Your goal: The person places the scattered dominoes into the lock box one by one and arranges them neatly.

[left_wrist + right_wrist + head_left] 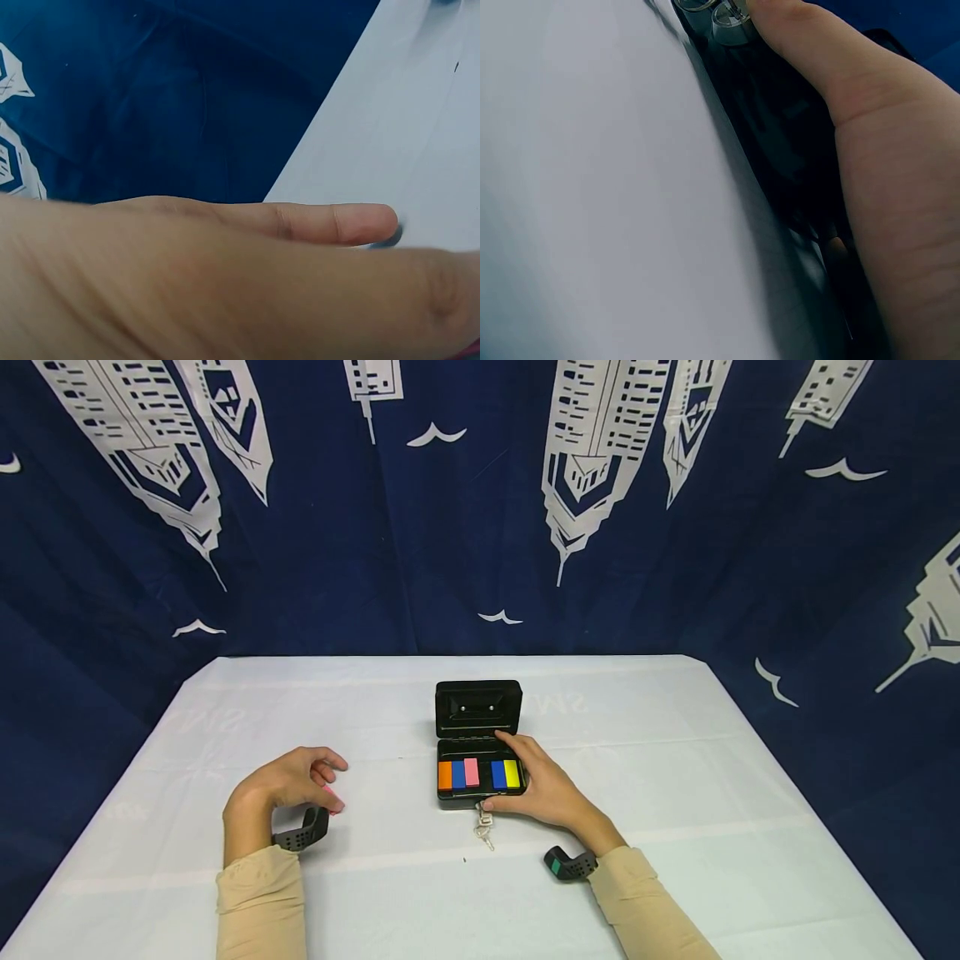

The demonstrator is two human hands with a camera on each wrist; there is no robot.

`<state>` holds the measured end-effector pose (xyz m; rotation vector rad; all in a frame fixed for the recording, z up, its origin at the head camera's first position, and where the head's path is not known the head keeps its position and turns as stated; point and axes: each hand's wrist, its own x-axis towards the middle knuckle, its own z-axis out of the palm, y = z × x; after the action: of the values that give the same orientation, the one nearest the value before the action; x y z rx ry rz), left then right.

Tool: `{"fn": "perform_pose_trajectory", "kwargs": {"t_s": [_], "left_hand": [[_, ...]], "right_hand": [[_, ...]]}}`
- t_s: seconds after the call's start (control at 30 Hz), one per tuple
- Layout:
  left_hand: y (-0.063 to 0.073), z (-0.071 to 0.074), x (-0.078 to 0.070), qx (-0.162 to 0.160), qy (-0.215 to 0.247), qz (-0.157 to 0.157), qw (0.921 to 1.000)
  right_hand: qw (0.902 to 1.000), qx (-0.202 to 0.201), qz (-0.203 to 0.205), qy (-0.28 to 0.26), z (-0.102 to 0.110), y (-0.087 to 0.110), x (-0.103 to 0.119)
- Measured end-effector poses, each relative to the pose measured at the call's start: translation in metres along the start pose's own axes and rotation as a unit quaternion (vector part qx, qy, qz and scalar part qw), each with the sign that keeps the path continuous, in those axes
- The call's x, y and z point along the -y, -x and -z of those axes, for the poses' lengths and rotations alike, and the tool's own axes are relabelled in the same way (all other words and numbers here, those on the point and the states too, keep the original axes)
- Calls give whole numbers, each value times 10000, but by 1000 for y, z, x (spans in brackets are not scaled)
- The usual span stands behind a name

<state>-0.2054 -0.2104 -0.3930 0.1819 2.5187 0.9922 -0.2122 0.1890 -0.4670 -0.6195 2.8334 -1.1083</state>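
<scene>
A small black cash box stands on the table with its lid raised. Inside lie several coloured blocks: an orange block, a pink block, a yellow block and blue ones. My right hand grips the box's right side, thumb at the front wall by the lock and fingers toward the back. Keys hang from that lock. Left of the box, my left hand pinches another pink block, mostly hidden by the thumb and fingers.
The white cloth-covered table extends around the box. A dark blue printed curtain hangs behind and along the sides. Each wrist wears a dark band, the left band and the right band.
</scene>
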Motion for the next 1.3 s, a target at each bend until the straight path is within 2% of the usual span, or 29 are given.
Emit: {"fn": "perform_pose_trajectory", "kwargs": {"t_s": [0.3, 0.57, 0.83, 1.0, 1.3], "left_hand": [[-1, -1, -3, -40, -162, 88, 9998], [-2, -4, -4, 179, -413, -64, 9990], [-4, -5, -3, -14, -201, -24, 9998], [-3, -5, -2, -98, 19, -182, 9998], [-6, -5, -3, -289, 81, -501, 9983]], "right_hand": [[10000, -15, 14, 17, 0, 1, 0], [10000, -20, 26, 62, 1, 1, 2], [10000, 44, -27, 54, 2, 1, 3], [10000, 43, -30, 80, 1, 1, 2], [10000, 24, -13, 54, 1, 1, 1]]}}
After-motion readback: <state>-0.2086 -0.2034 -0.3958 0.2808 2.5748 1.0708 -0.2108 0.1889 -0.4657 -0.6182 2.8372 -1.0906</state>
